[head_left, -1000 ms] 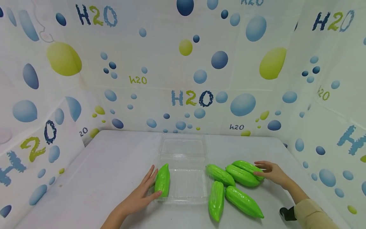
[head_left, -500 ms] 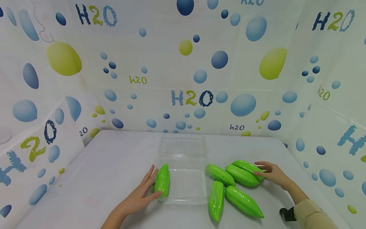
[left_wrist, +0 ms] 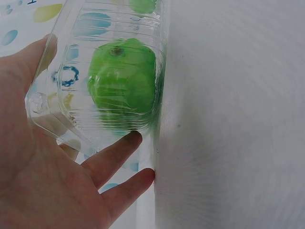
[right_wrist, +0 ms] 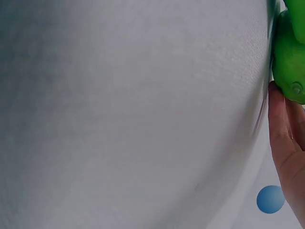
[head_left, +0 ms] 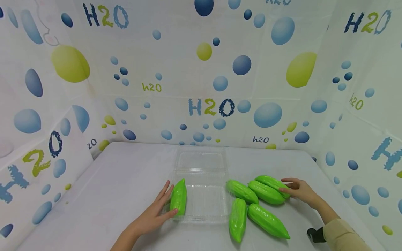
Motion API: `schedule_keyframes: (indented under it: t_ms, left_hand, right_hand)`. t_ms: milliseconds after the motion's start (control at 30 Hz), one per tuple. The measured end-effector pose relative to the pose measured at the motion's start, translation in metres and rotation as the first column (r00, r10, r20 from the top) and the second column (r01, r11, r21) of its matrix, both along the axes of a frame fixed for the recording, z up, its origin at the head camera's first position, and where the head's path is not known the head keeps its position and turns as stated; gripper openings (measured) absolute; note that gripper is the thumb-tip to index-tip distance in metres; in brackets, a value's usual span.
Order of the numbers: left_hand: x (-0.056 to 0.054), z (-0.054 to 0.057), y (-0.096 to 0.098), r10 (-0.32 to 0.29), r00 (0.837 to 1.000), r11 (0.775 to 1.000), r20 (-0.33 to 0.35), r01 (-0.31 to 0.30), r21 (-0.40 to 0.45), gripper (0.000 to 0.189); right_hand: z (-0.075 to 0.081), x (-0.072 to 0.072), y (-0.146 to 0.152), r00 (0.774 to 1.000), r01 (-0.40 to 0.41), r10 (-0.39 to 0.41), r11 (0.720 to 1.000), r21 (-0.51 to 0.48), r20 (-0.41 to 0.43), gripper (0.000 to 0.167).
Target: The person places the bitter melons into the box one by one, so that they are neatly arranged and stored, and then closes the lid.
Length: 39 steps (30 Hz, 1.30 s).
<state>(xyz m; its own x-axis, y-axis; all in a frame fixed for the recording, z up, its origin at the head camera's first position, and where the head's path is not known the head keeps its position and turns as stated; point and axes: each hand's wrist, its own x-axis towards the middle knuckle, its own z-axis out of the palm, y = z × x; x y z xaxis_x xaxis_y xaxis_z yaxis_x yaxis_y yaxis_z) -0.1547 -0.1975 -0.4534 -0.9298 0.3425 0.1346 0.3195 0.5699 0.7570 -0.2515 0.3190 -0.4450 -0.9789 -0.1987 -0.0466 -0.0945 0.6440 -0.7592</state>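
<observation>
Patterned backdrop (head_left: 176, 115), beyond both hands; white table (head_left: 132, 177), below them. Clear hinged container (head_left: 205, 202), lid laid back, between the hands, nearer the left. Left hand (head_left: 154, 213): fingers straight and spread, touching the container's near left corner without clasping it. Right hand (head_left: 299, 191): fingers parted, slightly bent, touching the outermost of five green fruits (head_left: 267, 193), which lie to its left, without gripping it. Single fruit (head_left: 178, 197), inside the container beside the left hand. Black object (head_left: 316, 235), nearer the body than the right hand.
</observation>
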Motion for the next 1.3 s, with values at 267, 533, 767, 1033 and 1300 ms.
schedule_keyframes:
  t_ms: [267,533,767,1033,1300]
  left_hand:
    - [0.000,0.000,0.000,0.006,1.000,1.000,-0.008,-0.006,-0.006,0.078]
    - [0.000,-0.002,0.000,-0.002,1.000,1.000,-0.009,0.002,0.004,0.078]
    - [0.000,-0.001,0.000,-0.005,1.000,1.000,-0.009,0.005,0.009,0.078]
    - [0.000,-0.002,-0.001,-0.010,1.000,1.000,-0.014,0.010,0.013,0.078]
    - [0.000,-0.002,-0.001,-0.002,1.000,1.000,-0.011,0.002,0.000,0.078]
  right_hand:
    - [0.001,0.001,0.000,0.999,0.041,-0.041,0.998,0.045,-0.004,0.061]
    - [0.006,0.002,0.002,0.997,0.077,-0.076,0.994,0.071,-0.021,0.063]
    - [0.013,0.000,0.005,0.997,0.075,-0.073,0.996,0.042,-0.034,0.063]
    - [0.024,0.000,0.005,0.994,0.066,-0.062,0.997,0.043,-0.086,0.060]
    - [0.037,-0.001,-0.002,0.994,0.034,-0.032,0.999,0.018,-0.109,0.058]
